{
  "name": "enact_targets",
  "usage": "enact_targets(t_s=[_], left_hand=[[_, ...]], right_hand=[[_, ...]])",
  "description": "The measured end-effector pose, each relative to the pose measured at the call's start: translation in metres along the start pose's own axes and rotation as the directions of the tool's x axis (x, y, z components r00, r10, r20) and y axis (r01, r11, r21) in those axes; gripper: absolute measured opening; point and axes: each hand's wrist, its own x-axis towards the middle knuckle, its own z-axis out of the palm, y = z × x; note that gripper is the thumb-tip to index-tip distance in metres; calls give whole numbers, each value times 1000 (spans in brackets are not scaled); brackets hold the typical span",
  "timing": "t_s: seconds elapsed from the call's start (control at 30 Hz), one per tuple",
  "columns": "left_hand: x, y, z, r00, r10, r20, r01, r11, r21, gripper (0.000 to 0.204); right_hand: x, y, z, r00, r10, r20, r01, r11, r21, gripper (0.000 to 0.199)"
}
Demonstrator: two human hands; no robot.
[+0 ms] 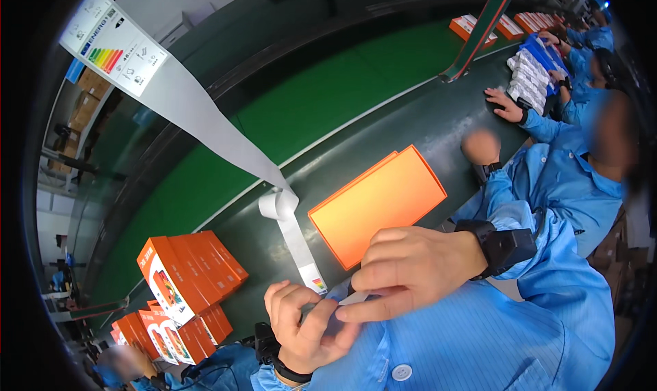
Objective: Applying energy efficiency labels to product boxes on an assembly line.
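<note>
My left hand [308, 328] and my right hand [414, 271] meet at the near edge of the bench, fingers curled and pinched together. Between the fingertips is a small dark, partly see-through piece [347, 294]; its kind is hard to make out. A white label strip [294, 244] runs down beside my left fingers, with a small colour-barred label [316, 281] at its near end. It comes from a loose curl of label tape [279, 203]. Just beyond my right hand lies a flat orange box [376, 209].
Stacked orange boxes [191, 271] stand at left. A long label band [198, 114] rises to the upper left. The green conveyor belt [342, 96] runs behind the bench. On the right, a co-worker's hand [504, 105] rests near white wrapped packs [528, 79]. Another person sits lower left.
</note>
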Motion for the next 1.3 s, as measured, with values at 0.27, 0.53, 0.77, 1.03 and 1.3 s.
enact_targets(t_s=[0.27,0.53,0.77,1.03,1.3], left_hand=[[0,-14,9,999,30,-36,-39,955,-293,16],[-14,-39,40,769,-637,55,539,600,-591,59],[-17,-49,83,769,-548,330,588,402,-702,101],[-17,-50,86,749,-540,383,582,262,-770,95],[-20,-54,89,757,-524,391,585,277,-762,96]], right_hand=[[-1,21,-23,908,417,-49,-402,897,182,47],[-27,41,-30,464,853,238,-719,206,664,22],[-34,54,-6,292,840,457,-862,24,506,21],[-25,53,0,257,850,459,-888,21,459,19],[-25,51,2,254,861,441,-896,38,442,19]])
